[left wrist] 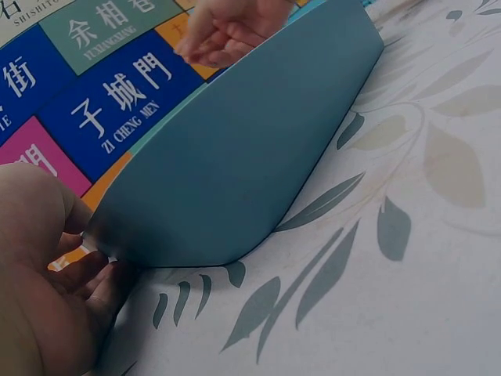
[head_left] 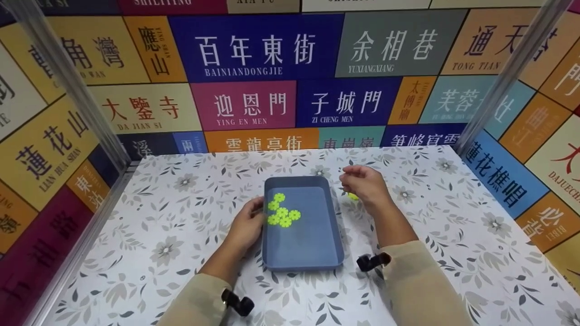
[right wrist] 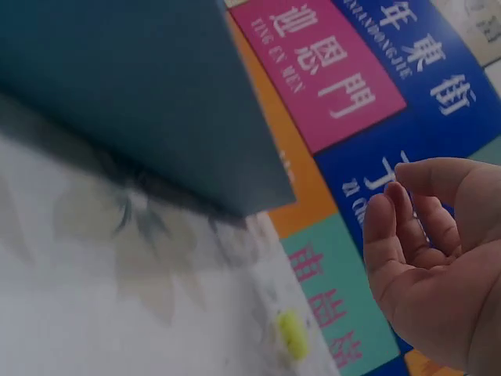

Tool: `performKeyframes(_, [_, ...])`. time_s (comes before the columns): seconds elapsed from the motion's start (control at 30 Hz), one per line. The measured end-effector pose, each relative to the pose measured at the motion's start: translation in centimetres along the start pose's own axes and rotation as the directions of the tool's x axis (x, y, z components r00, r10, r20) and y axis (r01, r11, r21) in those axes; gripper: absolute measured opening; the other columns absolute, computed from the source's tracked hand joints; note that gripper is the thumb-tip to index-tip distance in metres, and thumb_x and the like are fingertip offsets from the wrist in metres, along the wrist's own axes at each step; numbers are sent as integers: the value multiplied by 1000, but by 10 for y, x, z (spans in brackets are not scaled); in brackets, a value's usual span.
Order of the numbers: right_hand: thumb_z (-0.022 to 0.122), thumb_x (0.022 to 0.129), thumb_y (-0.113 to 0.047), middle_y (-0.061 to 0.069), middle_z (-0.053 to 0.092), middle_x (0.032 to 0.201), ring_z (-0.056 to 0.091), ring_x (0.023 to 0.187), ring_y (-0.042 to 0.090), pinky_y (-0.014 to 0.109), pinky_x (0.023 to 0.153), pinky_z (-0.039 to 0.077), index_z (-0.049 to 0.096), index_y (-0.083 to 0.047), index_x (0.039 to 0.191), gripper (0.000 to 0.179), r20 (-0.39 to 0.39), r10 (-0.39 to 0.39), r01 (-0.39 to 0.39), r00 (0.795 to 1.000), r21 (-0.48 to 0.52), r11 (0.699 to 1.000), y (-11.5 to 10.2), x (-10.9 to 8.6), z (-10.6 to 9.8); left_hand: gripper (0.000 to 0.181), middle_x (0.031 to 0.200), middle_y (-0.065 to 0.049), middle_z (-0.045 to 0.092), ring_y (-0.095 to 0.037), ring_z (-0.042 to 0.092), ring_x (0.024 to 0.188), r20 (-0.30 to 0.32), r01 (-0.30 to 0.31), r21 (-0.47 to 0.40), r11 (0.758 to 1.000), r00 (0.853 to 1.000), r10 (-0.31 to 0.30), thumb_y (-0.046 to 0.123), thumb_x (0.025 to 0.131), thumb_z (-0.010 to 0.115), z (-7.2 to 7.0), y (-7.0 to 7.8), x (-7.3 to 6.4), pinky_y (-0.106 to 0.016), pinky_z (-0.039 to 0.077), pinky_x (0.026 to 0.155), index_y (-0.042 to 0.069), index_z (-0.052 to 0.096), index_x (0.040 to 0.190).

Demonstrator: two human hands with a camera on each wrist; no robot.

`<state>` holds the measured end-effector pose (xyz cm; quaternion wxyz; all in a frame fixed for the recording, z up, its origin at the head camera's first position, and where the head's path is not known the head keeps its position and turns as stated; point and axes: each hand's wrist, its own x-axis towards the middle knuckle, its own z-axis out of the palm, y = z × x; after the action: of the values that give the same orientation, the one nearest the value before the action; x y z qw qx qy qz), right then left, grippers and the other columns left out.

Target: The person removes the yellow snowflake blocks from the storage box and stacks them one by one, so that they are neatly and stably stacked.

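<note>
A blue-grey rectangular tray (head_left: pixel 312 244) stands on the patterned cloth. Several yellow-green, flower-shaped discs (head_left: pixel 282 213) lie inside it, clustered towards its left wall. My left hand (head_left: pixel 248 222) holds the tray's left side; in the left wrist view its fingers (left wrist: pixel 82 270) bend around the far end of the wall. Right of the tray, my right hand (head_left: pixel 368 188) is raised with loosely curled fingers, and nothing shows between thumb and fingertips in the right wrist view. Beneath it on the cloth is a yellow-green piece (right wrist: pixel 292 335), partly hidden by the hand in the head view.
The white cloth (head_left: pixel 167 249) with grey leaves and flowers covers the table. Panels with coloured sign blocks (head_left: pixel 258 50) rise behind and at both sides. Metal posts (head_left: pixel 77 90) stand at the back corners. Dark wrist cameras (head_left: pixel 238 302) sit on both sleeves.
</note>
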<state>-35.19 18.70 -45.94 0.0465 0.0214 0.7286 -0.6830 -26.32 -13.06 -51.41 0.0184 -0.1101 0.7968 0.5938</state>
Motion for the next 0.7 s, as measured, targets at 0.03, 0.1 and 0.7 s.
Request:
performKeyframes(0.03, [75, 98, -14, 0, 68, 103, 69, 90, 13, 23, 81, 64, 66, -3, 127, 32, 22, -4, 4, 1000, 7, 1000, -4, -2, 3, 54, 160, -1, 56, -26, 50, 152, 1, -2, -3, 1000, 1000, 2, 23, 102, 59, 0, 0, 0, -50, 37, 131, 25, 54, 155])
performKeyframes(0.1, [75, 99, -15, 1, 67, 105, 69, 91, 15, 25, 81, 64, 66, -3, 127, 32, 77, -7, 5, 997, 21, 1000, -11, -7, 10, 53, 159, -1, 56, -26, 51, 152, 0, -4, -7, 1000, 1000, 4, 23, 102, 60, 0, 1, 0, -50, 37, 131, 24, 54, 155])
performKeyframes(0.7, [77, 98, -26, 8, 75, 119, 71, 102, 23, 41, 94, 63, 71, -12, 128, 33, 317, 81, -41, 945, -130, 991, -31, -3, 72, 55, 160, -2, 57, -28, 51, 153, -12, -16, 10, 1000, 1000, 16, 20, 100, 57, 1, 2, 0, -49, 34, 133, 23, 55, 155])
